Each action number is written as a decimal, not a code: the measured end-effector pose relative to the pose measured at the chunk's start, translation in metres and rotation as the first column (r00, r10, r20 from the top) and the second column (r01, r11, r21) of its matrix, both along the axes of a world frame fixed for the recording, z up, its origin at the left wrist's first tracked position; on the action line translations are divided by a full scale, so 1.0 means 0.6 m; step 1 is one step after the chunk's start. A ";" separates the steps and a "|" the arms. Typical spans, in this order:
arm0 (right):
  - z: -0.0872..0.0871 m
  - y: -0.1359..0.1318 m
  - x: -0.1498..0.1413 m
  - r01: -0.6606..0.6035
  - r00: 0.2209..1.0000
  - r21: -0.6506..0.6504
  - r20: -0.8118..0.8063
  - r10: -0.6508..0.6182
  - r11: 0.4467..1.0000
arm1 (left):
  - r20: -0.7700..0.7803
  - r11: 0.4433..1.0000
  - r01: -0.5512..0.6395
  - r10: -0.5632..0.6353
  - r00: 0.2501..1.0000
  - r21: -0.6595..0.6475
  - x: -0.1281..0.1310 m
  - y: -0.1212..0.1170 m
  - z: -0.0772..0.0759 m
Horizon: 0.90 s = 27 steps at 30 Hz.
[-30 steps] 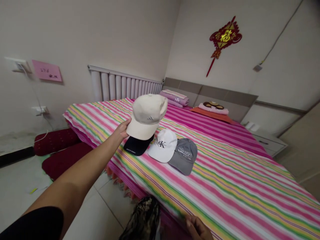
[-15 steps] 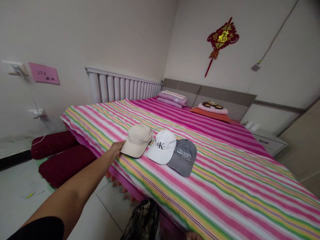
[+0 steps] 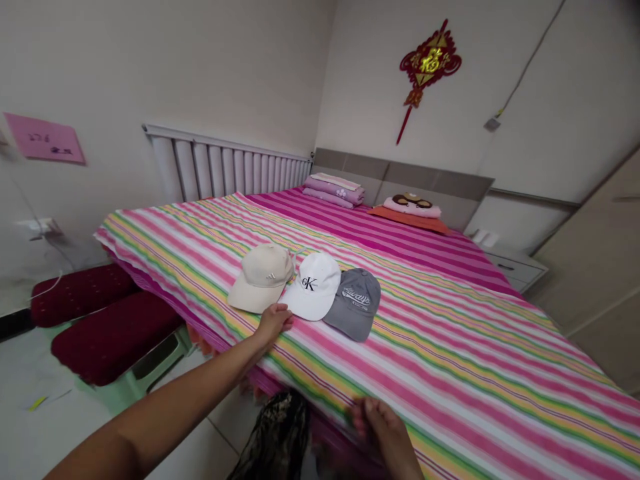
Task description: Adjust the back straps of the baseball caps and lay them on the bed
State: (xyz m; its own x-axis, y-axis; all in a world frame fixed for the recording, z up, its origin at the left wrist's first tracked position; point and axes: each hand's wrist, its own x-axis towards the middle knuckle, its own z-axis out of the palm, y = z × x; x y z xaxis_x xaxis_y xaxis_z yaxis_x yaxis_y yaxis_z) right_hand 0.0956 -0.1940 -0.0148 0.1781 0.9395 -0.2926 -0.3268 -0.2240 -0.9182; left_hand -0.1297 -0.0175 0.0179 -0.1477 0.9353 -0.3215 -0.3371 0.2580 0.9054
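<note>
Head view: left hand (image 3: 275,321) at the front edge of the white CK baseball cap (image 3: 320,283); grip cannot be determined. Cap lies on the striped bedsheet (image 3: 450,360), between beige Adidas cap (image 3: 264,270) and grey "Always" cap (image 3: 354,307). Right hand (image 3: 384,430) blurred, near the sheet's edge; closure undetermined.

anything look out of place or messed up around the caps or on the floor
A yellow-green scrap lies on the floor at lower left, looking like stray litter. The white cap overlaps the gray cap slightly. Nothing looks spilled or damaged.
</note>
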 end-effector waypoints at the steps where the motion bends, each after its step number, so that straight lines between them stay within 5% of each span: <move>1: 0.021 0.021 -0.003 0.042 0.990 -0.007 -0.131 -0.042 0.999 | 0.045 0.999 0.016 -0.014 0.999 -0.049 0.011 -0.003 -0.006; 4: 0.059 0.094 -0.011 0.090 0.886 -0.149 -0.439 -0.148 0.985 | 0.159 0.987 0.030 -0.004 0.987 -0.159 0.026 0.002 -0.014; 9: 0.052 0.208 -0.015 0.210 0.835 -0.205 -0.471 -0.284 0.956 | 0.255 0.968 0.029 0.037 0.966 -0.249 0.038 0.022 -0.011; 13: 0.038 0.244 -0.003 0.307 0.796 -0.218 -0.475 -0.376 0.926 | 0.307 0.969 0.030 0.048 0.951 -0.245 0.057 0.020 -0.010; 17: 0.032 0.200 0.034 0.365 0.753 -0.202 -0.509 -0.416 0.909 | 0.355 0.972 0.082 0.001 0.935 -0.219 0.087 -0.009 -0.012; 24: 0.015 0.030 0.111 0.463 0.694 -0.163 -0.545 -0.471 0.871 | 0.396 0.950 0.239 -0.144 0.907 -0.203 0.160 -0.080 -0.024; 27: 0.011 -0.037 0.124 0.484 0.681 -0.158 -0.550 -0.484 0.860 | 0.394 0.898 0.370 -0.259 0.882 -0.238 0.175 -0.111 -0.033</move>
State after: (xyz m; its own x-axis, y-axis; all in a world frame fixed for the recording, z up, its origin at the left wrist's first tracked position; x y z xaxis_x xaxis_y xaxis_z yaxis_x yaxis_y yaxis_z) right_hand 0.1701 -0.2162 -0.0083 0.4156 0.7687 -0.4862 -0.8354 0.1112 -0.5383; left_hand -0.0244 -0.0840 -0.0018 0.3098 0.7640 -0.5660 -0.4660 0.6409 0.6100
